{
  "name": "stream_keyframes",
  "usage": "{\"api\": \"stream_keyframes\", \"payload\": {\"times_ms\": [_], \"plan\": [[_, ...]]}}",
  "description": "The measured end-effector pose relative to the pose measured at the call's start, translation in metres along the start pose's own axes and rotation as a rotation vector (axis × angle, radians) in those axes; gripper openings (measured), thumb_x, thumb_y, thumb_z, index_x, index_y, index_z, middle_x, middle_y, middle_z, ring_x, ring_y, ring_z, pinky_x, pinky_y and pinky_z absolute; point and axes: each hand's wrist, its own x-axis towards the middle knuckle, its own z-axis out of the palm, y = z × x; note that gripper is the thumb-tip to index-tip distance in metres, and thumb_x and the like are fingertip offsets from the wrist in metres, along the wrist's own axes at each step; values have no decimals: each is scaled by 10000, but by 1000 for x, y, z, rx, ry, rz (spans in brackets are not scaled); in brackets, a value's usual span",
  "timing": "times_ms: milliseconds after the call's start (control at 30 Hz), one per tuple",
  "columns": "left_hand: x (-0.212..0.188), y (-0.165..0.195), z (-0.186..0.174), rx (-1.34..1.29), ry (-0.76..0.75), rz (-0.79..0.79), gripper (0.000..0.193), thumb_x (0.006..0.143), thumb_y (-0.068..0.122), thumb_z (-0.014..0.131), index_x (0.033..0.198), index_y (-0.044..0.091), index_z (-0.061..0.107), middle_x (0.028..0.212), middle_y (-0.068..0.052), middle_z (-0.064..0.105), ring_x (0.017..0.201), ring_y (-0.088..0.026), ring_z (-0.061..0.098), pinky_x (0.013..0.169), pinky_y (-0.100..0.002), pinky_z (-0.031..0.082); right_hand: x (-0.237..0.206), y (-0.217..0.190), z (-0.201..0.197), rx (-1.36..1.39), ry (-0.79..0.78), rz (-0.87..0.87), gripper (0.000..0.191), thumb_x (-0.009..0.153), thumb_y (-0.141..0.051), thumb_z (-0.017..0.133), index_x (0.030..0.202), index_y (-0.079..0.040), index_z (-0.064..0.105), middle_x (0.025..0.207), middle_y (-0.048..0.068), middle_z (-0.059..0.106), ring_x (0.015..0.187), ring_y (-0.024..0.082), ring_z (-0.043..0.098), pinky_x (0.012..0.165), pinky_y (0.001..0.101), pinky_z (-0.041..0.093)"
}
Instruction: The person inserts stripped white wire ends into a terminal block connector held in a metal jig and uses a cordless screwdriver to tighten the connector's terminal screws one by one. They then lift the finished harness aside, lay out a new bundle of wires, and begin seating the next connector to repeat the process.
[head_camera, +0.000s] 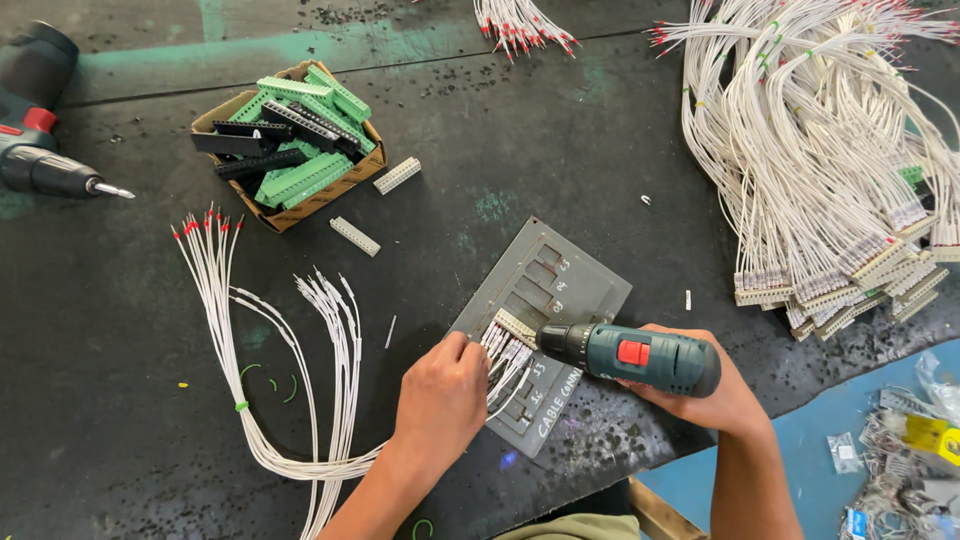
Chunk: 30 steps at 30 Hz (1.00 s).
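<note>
My right hand (722, 398) grips a teal cordless screwdriver (640, 357) with a red switch, its tip pointed left at a beige terminal block (514, 327). That block sits in a slot of a grey jig plate (575, 285). My left hand (442, 392) pinches several white wires (505, 365) where they enter the block. Those wires trail left into a loose white wire bundle (320, 400) with red-tipped ends on the dark worktop.
A cardboard box (290, 145) holds green and black connector strips; two loose beige strips (397, 175) lie beside it. A second drill (45, 150) lies at the far left. A large heap of finished wired blocks (830, 200) fills the upper right. Small parts rest on a blue surface (910, 450).
</note>
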Motion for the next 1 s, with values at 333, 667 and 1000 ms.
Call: {"api": "stream_keyframes", "payload": {"times_ms": [333,667,1000], "plan": [[-1,-6,4,-40,17,14,100,876,80,697,836,23,625,810,-117,599,732,-329,640,636,-437,512,0,-2,-1,19,-7,-51,294,699,27,843,979,-12,764,867,36,790,771,78,674,741,271,582],[-1,-8,8,-3,54,50,84,861,60,699,851,24,624,814,-108,594,744,-312,635,652,-425,507,0,-3,0,-4,-3,-43,290,702,24,837,980,-15,765,844,32,792,758,73,674,734,270,585],[-3,-3,13,209,45,158,107,745,-5,638,831,26,583,838,-110,560,799,-275,606,688,-387,481,-2,-2,0,-18,0,-63,294,706,18,834,984,-24,751,809,19,777,749,51,650,713,255,573]]}}
